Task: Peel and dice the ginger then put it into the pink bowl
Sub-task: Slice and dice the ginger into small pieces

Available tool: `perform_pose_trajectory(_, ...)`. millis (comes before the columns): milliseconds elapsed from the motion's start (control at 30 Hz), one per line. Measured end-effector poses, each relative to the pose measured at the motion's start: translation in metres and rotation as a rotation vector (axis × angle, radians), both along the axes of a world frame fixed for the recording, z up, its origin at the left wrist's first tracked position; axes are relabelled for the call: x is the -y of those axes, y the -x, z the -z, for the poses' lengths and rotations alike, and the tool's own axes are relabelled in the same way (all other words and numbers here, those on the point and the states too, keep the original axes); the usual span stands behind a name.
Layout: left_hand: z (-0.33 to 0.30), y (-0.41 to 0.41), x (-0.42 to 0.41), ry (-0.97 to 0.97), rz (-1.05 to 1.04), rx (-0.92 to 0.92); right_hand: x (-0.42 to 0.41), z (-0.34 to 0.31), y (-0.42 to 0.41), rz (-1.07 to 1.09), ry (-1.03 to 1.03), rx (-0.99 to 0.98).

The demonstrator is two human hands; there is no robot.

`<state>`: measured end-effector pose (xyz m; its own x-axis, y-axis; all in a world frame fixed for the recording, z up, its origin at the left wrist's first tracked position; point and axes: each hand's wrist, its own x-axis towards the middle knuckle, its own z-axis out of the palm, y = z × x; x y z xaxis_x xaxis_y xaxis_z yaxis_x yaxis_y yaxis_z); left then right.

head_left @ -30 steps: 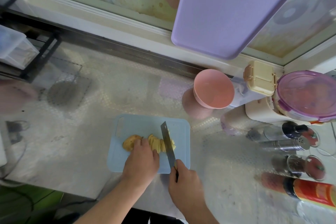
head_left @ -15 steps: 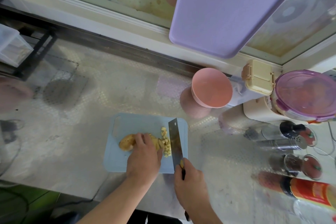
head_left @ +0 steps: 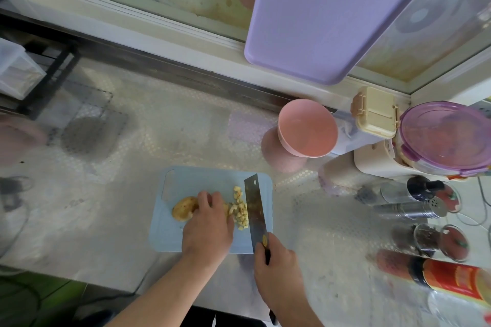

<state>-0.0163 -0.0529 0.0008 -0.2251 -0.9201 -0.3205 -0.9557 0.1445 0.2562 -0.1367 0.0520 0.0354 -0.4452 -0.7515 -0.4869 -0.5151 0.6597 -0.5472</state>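
A knob of ginger (head_left: 182,208) lies on the light blue cutting board (head_left: 186,183), its left end still skinned. My left hand (head_left: 206,225) presses down on it and hides its middle. A pile of small diced ginger pieces (head_left: 240,210) sits just right of my fingers. My right hand (head_left: 276,271) grips the handle of a cleaver (head_left: 255,210), whose blade rests flat-side up on the board against the right side of the dice. The pink bowl (head_left: 305,130) stands empty, beyond the board to the right.
Spice jars (head_left: 422,210), a red-labelled bottle (head_left: 451,276), a beige lidded box (head_left: 374,111) and a purple-lidded container (head_left: 443,138) crowd the right side. A purple board (head_left: 332,8) leans at the window. A black rack (head_left: 39,71) stands at the far left.
The cleaver has shifted right, away from the uncut ginger, and now sits beside a pile of dice that was slices a second ago. My left hand stayed on the ginger.
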Motion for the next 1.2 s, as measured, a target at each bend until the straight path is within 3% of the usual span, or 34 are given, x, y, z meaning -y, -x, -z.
perform_pose_trajectory(433, 0.007, -0.019, 0.01, 0.003, 0.17, -0.1, 0.002, 0.004, -0.004, -0.092, -0.004, -0.041)
perform_pose_trajectory(867, 0.009, -0.028, 0.007, -0.009, 0.187, -0.141, 0.005, 0.006, -0.011, -0.1, -0.022, -0.074)
perform_pose_trajectory(1200, 0.007, -0.014, 0.004, 0.034, 0.171, -0.031, 0.004, 0.007, -0.012, -0.061, -0.034, -0.056)
